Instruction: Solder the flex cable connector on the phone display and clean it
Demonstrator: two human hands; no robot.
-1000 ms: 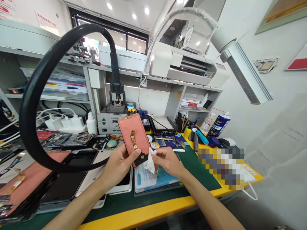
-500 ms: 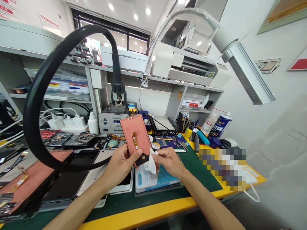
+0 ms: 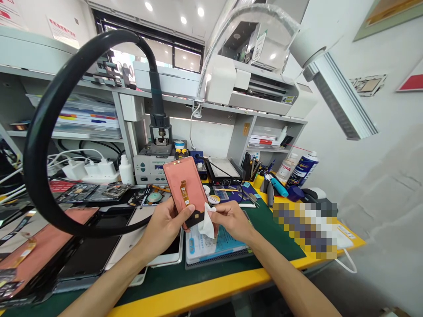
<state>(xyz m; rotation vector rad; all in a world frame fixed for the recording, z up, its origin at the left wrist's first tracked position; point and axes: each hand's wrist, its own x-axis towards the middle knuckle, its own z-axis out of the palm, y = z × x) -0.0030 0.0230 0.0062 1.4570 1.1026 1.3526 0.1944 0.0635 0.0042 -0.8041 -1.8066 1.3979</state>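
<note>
My left hand is closed round the lower left of a phone screen, thumb on its copper-coloured back. A gold ribbon cable lies on that back, and a dark strip crosses its lower end. Pinched in my right hand is a white wipe, which touches the screen's lower right edge. Below both hands a blue and white box rests on the green mat. The face turned away from me is hidden.
Opened phones and parts cover the left of the bench. A thick black hose loops in front of them from a grey hot-air station. Bottles, a spray can and tools stand at the right. A lamp hangs above.
The view has shifted slightly, so everything sits a little further left. Both hands keep their grip on the screen and the wipe, with hardly any visible movement.
</note>
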